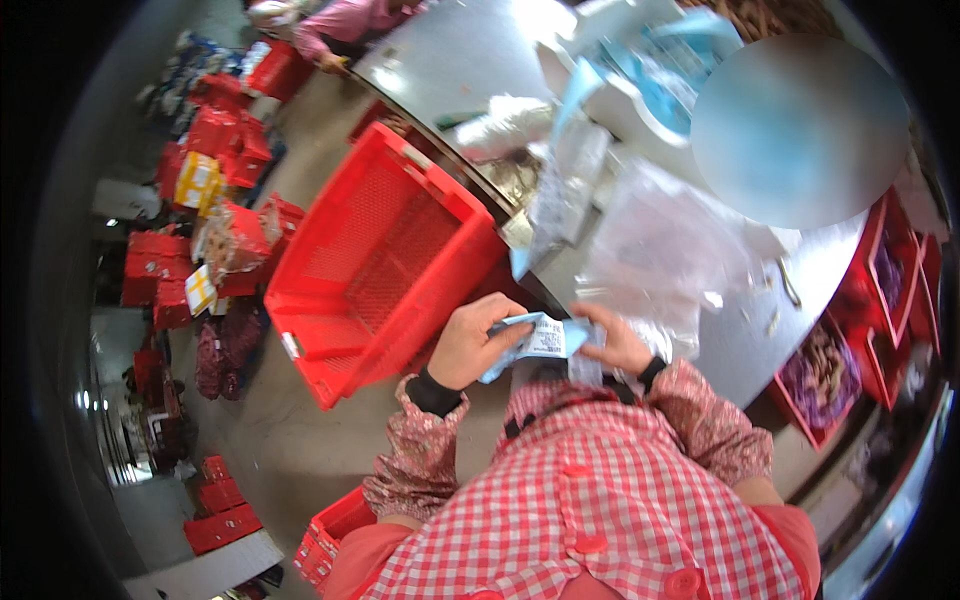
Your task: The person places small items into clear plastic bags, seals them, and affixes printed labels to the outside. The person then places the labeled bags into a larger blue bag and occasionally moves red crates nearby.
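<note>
In front of my waist, near the table's edge, a light blue piece of plastic packaging (545, 338) with a white printed panel is bunched up. My left hand (468, 345) grips its left side, thumb on top and fingers curled. At its other end, my right hand (618, 342) pinches the edge between thumb and fingers. The lower part of the packaging hangs partly hidden against my checked apron. Just beyond my right hand lie clear plastic bags (650, 240) on the metal table (740, 345).
To my left stands a tilted red plastic crate (385, 255). A white container (655, 125) of blue bags sits at the table's far side. Red crates (815, 385) with brown contents line the right. A person in a pink sleeve (345, 25) stands far left, near stacked red boxes (225, 130).
</note>
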The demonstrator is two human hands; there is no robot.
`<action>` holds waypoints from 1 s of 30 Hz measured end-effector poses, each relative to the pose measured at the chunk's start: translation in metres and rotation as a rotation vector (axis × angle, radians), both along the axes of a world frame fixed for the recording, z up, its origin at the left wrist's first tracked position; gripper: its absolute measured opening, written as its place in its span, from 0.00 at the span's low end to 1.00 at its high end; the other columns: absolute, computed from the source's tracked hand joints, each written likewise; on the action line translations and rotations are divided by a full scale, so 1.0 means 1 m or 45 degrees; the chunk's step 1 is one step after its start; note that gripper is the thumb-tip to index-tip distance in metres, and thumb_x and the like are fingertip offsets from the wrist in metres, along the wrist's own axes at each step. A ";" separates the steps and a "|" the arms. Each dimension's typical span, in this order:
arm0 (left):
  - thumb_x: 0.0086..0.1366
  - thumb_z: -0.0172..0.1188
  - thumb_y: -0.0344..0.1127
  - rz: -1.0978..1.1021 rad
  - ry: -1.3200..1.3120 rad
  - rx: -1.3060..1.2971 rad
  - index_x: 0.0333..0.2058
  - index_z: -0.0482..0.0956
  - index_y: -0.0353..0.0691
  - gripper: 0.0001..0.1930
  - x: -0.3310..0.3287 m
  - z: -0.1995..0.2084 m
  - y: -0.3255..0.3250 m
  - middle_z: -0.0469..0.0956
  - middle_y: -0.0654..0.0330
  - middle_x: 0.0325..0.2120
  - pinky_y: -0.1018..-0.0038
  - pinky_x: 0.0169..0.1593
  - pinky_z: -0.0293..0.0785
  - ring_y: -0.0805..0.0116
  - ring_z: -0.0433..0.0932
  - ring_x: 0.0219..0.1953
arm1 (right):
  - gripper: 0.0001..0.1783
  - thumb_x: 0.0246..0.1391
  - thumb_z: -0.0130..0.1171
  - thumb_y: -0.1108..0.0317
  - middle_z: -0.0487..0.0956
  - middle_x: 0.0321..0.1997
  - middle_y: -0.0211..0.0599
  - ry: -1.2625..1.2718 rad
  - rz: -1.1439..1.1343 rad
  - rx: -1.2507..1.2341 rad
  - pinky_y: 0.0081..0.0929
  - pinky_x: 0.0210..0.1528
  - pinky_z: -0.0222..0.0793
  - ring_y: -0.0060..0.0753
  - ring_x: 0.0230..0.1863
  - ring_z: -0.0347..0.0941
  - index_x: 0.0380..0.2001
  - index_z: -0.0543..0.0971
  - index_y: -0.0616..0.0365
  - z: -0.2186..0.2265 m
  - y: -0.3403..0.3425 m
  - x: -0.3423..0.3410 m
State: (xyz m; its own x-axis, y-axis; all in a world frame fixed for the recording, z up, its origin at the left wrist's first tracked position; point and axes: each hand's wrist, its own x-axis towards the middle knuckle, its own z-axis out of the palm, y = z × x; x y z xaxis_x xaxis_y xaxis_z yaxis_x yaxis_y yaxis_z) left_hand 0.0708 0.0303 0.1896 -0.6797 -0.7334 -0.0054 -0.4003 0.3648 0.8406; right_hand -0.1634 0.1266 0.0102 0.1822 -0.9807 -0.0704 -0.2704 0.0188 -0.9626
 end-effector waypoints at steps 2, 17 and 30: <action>0.61 0.65 0.30 -0.012 -0.133 -0.129 0.36 0.79 0.36 0.06 -0.007 -0.012 0.005 0.76 0.54 0.30 0.66 0.34 0.74 0.53 0.78 0.32 | 0.33 0.57 0.66 0.58 0.75 0.62 0.43 -0.151 -0.094 -0.042 0.38 0.68 0.61 0.38 0.65 0.68 0.62 0.71 0.60 0.000 0.012 -0.025; 0.62 0.64 0.26 0.449 0.378 -0.902 0.36 0.80 0.31 0.05 0.014 0.092 -0.011 0.77 0.54 0.34 0.72 0.37 0.73 0.66 0.78 0.34 | 0.31 0.47 0.70 0.65 0.84 0.42 0.47 0.007 -0.035 0.008 0.42 0.47 0.74 0.53 0.42 0.80 0.57 0.75 0.52 0.003 -0.042 0.037; 0.50 0.73 0.27 0.381 0.166 -0.972 0.40 0.84 0.37 0.16 0.008 0.109 0.025 0.80 0.56 0.33 0.70 0.34 0.76 0.58 0.80 0.32 | 0.14 0.57 0.64 0.56 0.83 0.35 0.49 0.316 0.618 0.163 0.41 0.44 0.75 0.46 0.37 0.82 0.39 0.84 0.53 -0.006 -0.058 0.085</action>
